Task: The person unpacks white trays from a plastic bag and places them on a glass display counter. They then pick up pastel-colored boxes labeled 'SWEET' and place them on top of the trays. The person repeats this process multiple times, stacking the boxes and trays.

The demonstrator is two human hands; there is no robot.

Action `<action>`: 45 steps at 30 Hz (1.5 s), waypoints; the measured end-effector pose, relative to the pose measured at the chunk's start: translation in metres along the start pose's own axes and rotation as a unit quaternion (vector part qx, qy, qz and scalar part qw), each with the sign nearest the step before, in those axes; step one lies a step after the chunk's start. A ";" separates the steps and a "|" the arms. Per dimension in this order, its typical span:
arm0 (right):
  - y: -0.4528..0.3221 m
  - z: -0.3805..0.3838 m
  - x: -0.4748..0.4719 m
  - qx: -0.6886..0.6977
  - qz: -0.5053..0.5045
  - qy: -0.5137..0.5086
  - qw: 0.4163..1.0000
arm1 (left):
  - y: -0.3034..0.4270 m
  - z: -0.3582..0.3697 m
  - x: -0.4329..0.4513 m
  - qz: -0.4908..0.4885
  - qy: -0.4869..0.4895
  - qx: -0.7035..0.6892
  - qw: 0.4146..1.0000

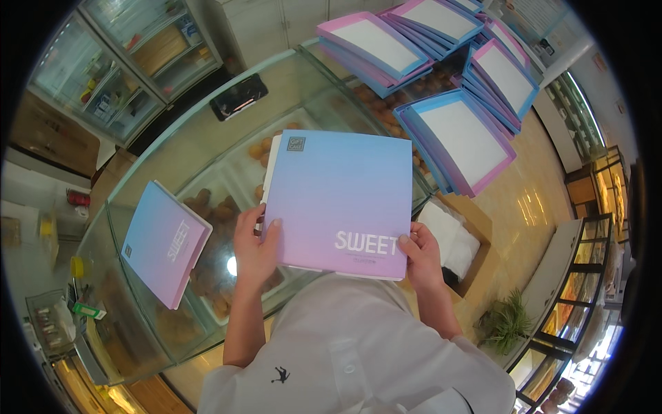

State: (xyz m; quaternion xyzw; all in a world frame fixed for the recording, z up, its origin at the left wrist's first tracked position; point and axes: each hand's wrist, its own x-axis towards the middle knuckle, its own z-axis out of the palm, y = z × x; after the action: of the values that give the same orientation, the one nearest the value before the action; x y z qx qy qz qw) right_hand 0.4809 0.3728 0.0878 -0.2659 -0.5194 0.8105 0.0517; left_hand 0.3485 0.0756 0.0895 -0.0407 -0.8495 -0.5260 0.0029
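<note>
Between my two hands I hold a flat, unfolded cake gift box point(339, 196), coloured blue fading to pink-purple, with printed lettering on its face. My left hand point(257, 243) grips its left edge, thumb on the face. At the lower right edge, my right hand point(423, 253) pinches it the same way. The box is above the near side of a glass display counter point(289, 77). A second flat box piece point(165, 246) of the same colours lies on the glass to my left. White edges show along the left and bottom of the held one.
Stacked blue and pink box trays point(460, 139) with white insides cover the counter's right end. A smartphone point(239, 97) lies on the glass near the far edge. Round baked goods point(222, 212) show through the glass. An open cardboard carton point(478, 248) stands right, near a potted plant point(507, 321).
</note>
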 end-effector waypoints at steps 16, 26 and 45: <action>-0.058 -0.030 0.069 -0.099 -0.193 0.125 0.968 | -0.138 -0.239 -0.061 -0.130 0.427 -0.315 0.837; -0.072 -0.046 0.102 -0.199 -0.262 0.164 0.930 | -0.202 -0.263 -0.085 -0.208 0.437 -0.220 0.847; -0.091 -0.064 0.126 -0.690 -0.414 0.338 0.488 | -0.080 -0.079 -0.030 -0.065 0.241 -0.009 0.968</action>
State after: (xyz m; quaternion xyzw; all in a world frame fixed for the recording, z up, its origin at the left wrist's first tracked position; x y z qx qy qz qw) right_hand 0.3867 0.5114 0.0988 -0.2246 -0.9055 -0.0738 0.3524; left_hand 0.3701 -0.0327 0.0519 0.1427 -0.8199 -0.5267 0.1730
